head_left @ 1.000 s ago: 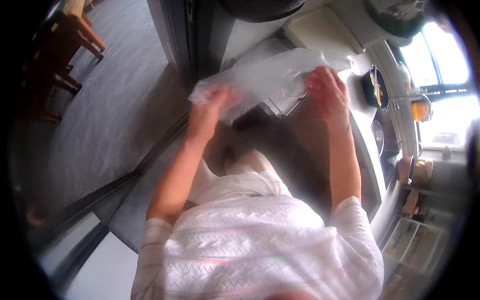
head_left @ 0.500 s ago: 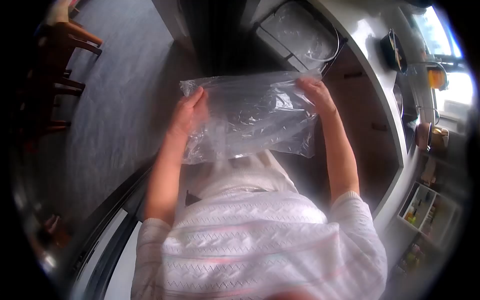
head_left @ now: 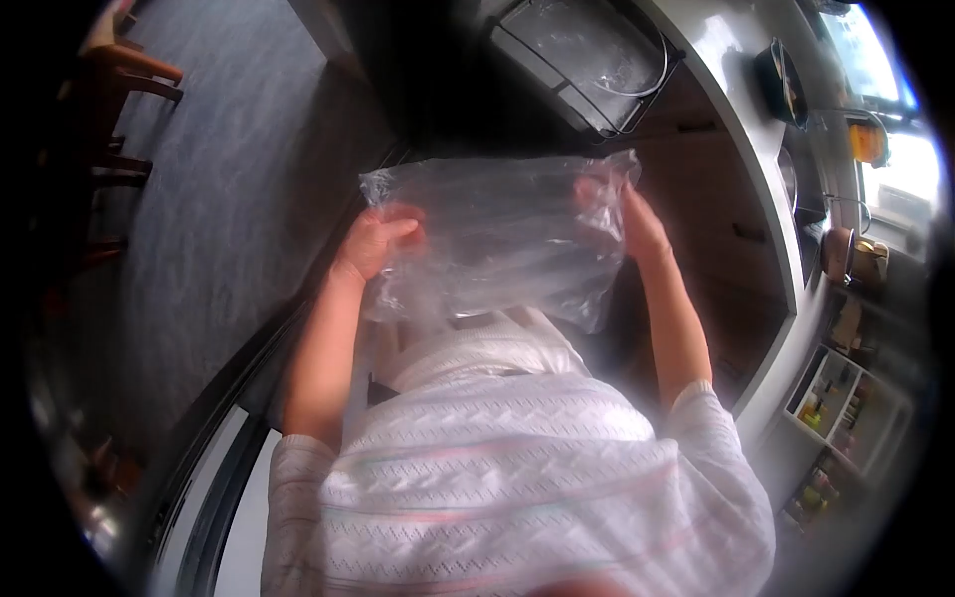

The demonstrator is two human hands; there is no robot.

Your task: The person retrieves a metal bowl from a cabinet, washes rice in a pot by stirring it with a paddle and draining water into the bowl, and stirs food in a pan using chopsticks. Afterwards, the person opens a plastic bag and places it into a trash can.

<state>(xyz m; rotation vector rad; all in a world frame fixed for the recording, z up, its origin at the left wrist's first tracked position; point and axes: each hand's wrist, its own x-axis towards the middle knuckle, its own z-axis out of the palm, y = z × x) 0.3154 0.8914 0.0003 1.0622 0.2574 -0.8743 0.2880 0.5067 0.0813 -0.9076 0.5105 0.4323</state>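
Observation:
A clear plastic bag (head_left: 507, 239) is spread flat between my two hands, in front of my waist. My left hand (head_left: 376, 242) grips its left side, thumb on the near face and fingers partly seen through the film. At the upper right, my right hand (head_left: 637, 221) holds the other side, its fingers showing blurred through the plastic. The bag's lower edge hangs loose and crinkled over my light trousers. Nothing shows inside the bag.
Beyond the bag stands a dark wire rack (head_left: 587, 70) with clear plastic in it. A pale counter (head_left: 741, 109) curves along the right, bearing a dark container (head_left: 781, 85). Shelves with small items (head_left: 826, 403) are at lower right; wooden chairs (head_left: 139, 75) stand at upper left.
Both hands have moved down a little along the bag's sides. The right hand has turned, its fingers now behind the film. The bag looks flatter and smoother.

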